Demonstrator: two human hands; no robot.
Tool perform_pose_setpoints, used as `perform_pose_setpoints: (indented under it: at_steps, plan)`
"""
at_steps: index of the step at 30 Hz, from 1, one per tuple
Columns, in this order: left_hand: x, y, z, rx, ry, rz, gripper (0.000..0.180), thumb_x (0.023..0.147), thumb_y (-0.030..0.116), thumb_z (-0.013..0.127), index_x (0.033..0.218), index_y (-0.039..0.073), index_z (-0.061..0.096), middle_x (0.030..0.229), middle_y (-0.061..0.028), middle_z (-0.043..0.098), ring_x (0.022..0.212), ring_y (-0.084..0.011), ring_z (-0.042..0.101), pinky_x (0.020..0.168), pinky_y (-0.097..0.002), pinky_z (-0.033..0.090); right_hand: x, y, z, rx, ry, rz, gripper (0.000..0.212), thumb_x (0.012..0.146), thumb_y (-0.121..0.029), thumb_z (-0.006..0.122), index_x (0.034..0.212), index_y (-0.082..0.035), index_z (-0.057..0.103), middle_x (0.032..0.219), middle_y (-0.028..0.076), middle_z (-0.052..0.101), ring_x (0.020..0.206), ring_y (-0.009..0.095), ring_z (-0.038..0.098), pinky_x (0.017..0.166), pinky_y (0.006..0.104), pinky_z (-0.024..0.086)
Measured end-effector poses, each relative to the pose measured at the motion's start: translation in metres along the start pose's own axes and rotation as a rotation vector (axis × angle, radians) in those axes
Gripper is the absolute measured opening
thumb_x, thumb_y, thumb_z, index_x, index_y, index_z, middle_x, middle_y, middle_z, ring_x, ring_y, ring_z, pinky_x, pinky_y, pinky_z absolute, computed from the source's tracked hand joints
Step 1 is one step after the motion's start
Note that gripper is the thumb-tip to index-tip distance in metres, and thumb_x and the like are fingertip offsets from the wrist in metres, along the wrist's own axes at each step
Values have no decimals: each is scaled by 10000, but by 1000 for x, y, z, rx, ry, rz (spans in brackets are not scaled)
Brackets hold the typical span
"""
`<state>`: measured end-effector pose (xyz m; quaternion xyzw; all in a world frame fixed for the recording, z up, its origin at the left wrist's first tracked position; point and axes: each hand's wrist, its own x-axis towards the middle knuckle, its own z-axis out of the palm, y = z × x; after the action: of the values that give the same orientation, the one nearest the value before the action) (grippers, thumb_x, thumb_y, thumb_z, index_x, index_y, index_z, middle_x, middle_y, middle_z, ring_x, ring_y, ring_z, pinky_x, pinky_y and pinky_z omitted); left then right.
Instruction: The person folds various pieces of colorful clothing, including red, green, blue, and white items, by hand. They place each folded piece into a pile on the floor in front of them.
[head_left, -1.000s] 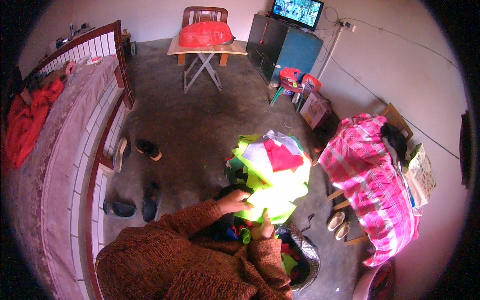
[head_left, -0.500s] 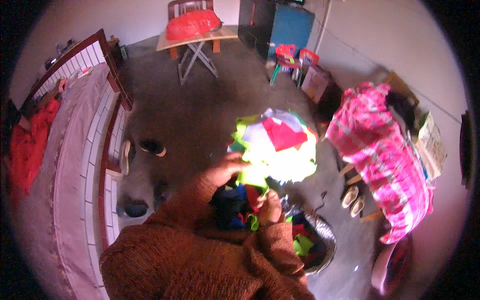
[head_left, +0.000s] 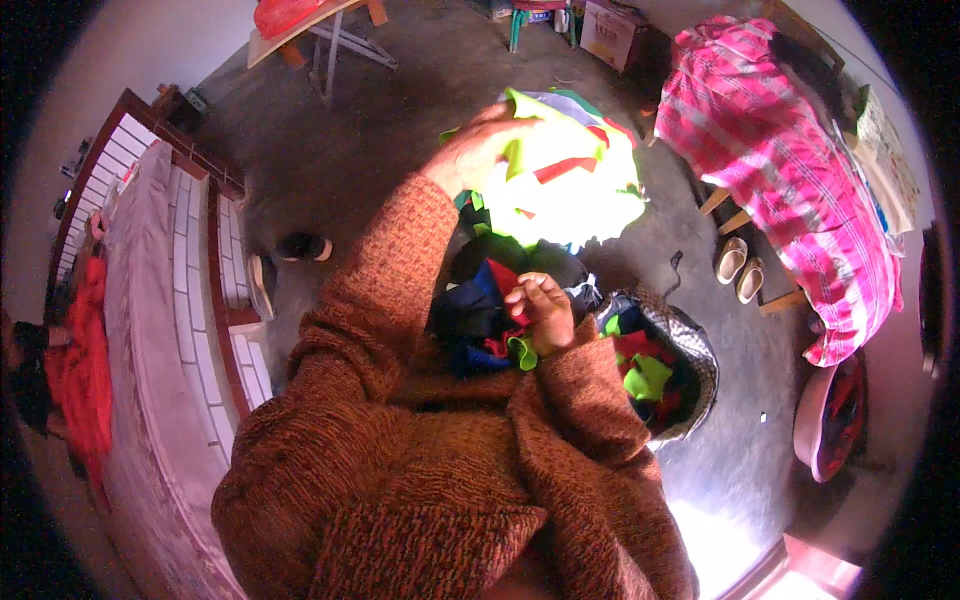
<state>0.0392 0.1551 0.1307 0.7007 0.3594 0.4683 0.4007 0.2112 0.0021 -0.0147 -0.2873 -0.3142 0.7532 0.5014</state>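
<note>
Left hand [head_left: 470, 158] on the sunlit fabric pile [head_left: 585, 205], grip lost in glare! Nearer than the pile, right hand [head_left: 545, 312] curls beside navy cloth [head_left: 468, 318], pinch unclear.

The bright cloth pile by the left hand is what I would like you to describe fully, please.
The bright cloth pile looks like layered fabric pieces, mostly yellow-green, with red, pale grey and green bits and uneven edges. Glare washes out its middle. It sits mounded ahead of the person; the left hand overlaps its upper left side. Its support is hidden.
</note>
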Motion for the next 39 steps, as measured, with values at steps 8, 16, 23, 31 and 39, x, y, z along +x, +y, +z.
perform_pose_setpoints:
  at_steps: [8, 16, 23, 31, 39]
  plan:
    - [50, 15, 21, -207, 25, -119, 302, 784, 163, 611, 1055, 35, 570, 953, -91, 619, 848, -204, 606, 741, -318, 492, 2, 1, -5, 25, -31, -11, 148, 895, -139, 506, 978, -24, 547, 786, 102, 625, 612, 135, 559, 596, 237, 452]
    - [20, -61, 0, -209, 90, -585, 267, 754, 136, 642, 982, 8, 587, 829, -76, 617, 656, -178, 598, 530, -305, 497, 2, 1, -2, 43, -46, 6, 144, 895, -131, 504, 976, -20, 547, 791, 100, 624, 623, 137, 561, 600, 238, 456]
    - [20, -133, -34, 498, 266, -194, 234, 691, 189, 683, 873, 82, 582, 756, -92, 628, 677, -224, 616, 591, -358, 470, 0, -1, 3, 8, -55, 25, 137, 887, -121, 500, 978, -30, 548, 795, 95, 621, 635, 129, 550, 604, 230, 449]
    - [-10, -38, 6, 1054, 251, 198, 327, 713, 87, 621, 1023, 184, 591, 929, -31, 528, 881, -235, 543, 708, -365, 473, 0, -4, 1, -2, -34, 34, 141, 881, -117, 511, 993, -36, 540, 812, 92, 619, 635, 124, 542, 620, 227, 442]
    - [-22, -61, -3, 1156, 160, 219, 271, 717, 75, 597, 968, 171, 631, 934, -42, 517, 905, -249, 501, 764, -352, 453, 2, -2, 0, 4, -30, 33, 140, 888, -105, 498, 994, -22, 537, 799, 97, 623, 626, 129, 553, 614, 232, 450]
